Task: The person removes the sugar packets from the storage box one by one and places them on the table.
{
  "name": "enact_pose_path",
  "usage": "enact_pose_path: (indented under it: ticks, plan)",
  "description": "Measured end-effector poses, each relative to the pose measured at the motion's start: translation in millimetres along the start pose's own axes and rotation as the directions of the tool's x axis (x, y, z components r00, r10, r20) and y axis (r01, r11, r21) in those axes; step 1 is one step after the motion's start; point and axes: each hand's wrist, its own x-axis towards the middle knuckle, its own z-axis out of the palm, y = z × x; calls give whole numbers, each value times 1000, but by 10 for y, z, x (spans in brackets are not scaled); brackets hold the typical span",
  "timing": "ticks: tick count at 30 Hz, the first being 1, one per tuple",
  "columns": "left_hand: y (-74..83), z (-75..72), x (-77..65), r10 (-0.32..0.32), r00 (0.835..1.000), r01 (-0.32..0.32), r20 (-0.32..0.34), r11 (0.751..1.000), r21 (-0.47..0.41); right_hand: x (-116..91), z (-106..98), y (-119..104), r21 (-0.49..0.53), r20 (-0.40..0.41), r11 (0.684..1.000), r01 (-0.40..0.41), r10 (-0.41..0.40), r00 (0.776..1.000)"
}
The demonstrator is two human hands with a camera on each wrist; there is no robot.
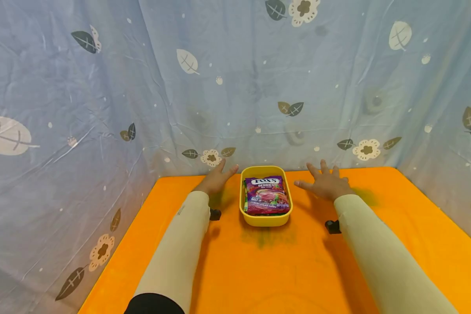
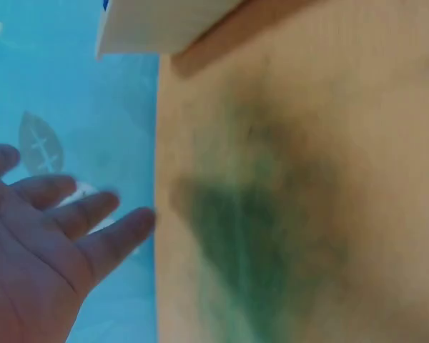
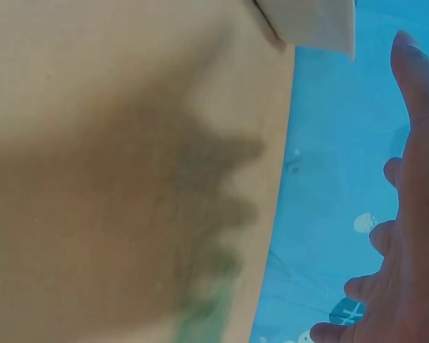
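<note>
We see a yellow rectangular tub with rounded corners (image 1: 266, 221) standing on the orange tabletop (image 1: 267, 274), near its far edge and between the two hands. Inside the tub lies a shiny purple candy packet with the words FOX'S BERRIES (image 1: 267, 196); some green shows beside it, but we cannot tell what this is. The left hand (image 1: 215, 179) is wide open, its fingers spread and holding nothing, just beside the tub, apart from it. The right hand (image 1: 327, 183) is equally open, with spread fingers and nothing in its hold, on the other side. Behind them we see a pale blue curtain printed with leaves and flowers (image 1: 255, 87)
</note>
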Motion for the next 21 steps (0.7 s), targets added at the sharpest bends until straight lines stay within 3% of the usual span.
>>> enact_pose_path:
  ticks: [6, 11, 14, 17, 21]
  plan:
    - [14, 116, -66, -56, 997, 67, 56, 976, -206, -17, 15, -99, 2, 11, 1000, 15, -15, 1000]
    - [18, 227, -50, 14, 993, 28, 114, 932, -360, -5, 11, -143, 25, 6, 1000, 9, -10, 1000]
    - [30, 283, -48, 50, 986, 28, 158, 890, -456, 3, 15, -165, 51, 18, 999, 5, -6, 1000]
    - [40, 329, -80, 50, 982, 50, 183, 861, -507, 15, 29, -198, 80, 33, 997, 6, -9, 999]
    - [8, 373, -125, 37, 977, 79, 210, 854, -514, 46, 40, -249, 117, 38, 993, 14, -18, 999]
